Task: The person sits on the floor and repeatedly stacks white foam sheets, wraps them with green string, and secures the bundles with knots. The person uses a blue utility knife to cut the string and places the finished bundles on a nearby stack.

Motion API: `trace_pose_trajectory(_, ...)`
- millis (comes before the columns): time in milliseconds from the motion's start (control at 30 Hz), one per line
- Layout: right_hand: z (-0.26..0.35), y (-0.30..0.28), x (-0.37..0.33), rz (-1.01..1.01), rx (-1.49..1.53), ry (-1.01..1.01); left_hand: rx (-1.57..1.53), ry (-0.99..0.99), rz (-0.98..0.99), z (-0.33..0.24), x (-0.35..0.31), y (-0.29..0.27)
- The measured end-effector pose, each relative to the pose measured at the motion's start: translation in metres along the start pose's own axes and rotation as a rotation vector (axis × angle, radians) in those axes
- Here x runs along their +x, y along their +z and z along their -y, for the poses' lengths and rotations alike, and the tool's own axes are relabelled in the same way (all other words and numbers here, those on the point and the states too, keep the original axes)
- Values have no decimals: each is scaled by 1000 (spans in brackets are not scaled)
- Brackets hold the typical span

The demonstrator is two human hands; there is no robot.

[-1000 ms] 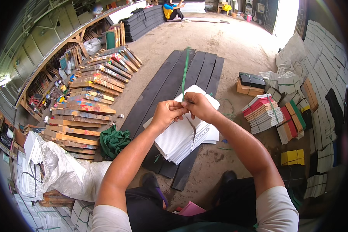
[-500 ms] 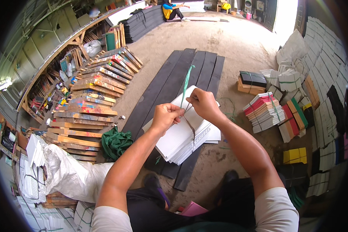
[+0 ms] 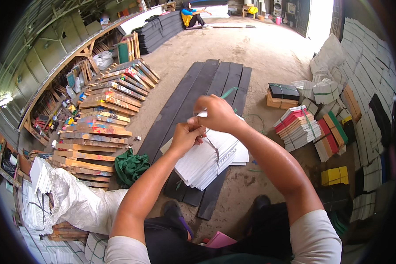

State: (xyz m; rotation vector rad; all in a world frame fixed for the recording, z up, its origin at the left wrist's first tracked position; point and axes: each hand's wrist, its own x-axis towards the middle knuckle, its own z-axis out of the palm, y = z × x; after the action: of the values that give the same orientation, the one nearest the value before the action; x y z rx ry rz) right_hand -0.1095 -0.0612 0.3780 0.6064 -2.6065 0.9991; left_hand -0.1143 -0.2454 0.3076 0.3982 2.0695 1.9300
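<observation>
A stack of white sheets [image 3: 202, 160] lies slightly fanned on dark planks [image 3: 185, 103] in front of me. A thin plastic strip [image 3: 216, 152], dark over the stack and green at its loose end [image 3: 229, 92], runs around the sheets. My left hand [image 3: 188, 137] pinches the strip just above the top sheet, fingers closed. Right above it, my right hand [image 3: 218, 115] is curled round the strip, its fingertips smeared by motion. The green end sticks out past its knuckles to the right. The crossing of the strip is hidden between the hands.
Paint-stained wooden frames [image 3: 105, 114] stand in a row at left, near a green cloth [image 3: 132, 166] and a white sack [image 3: 83, 198]. Tied bundles [image 3: 297, 127] and a yellow block [image 3: 334, 176] lie at right. A person [image 3: 193, 17] sits far back.
My right hand has moved left and turned over above my left hand. The green end, upright before, now leans right behind the right hand. My left hand keeps its pinch.
</observation>
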Motion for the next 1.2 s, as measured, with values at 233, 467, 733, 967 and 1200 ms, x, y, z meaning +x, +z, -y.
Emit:
trace_pose_trajectory(233,-40,24,-41,-207,199,-90,-102,-19,19,-4,4,6)
trace_pose_trajectory(467,-23,15,-49,-113,-223,-110,-103,16,64,0,7,2)
trace_pose_trajectory(733,-17,15,-52,9,-109,55,-122,-14,70,-2,5,3)
trace_pose_trajectory(967,-19,15,-58,75,158,212,-122,-4,40,2,8,2)
trace_pose_trajectory(1200,-29,22,-53,94,280,375,-183,56,-8,10,10,4)
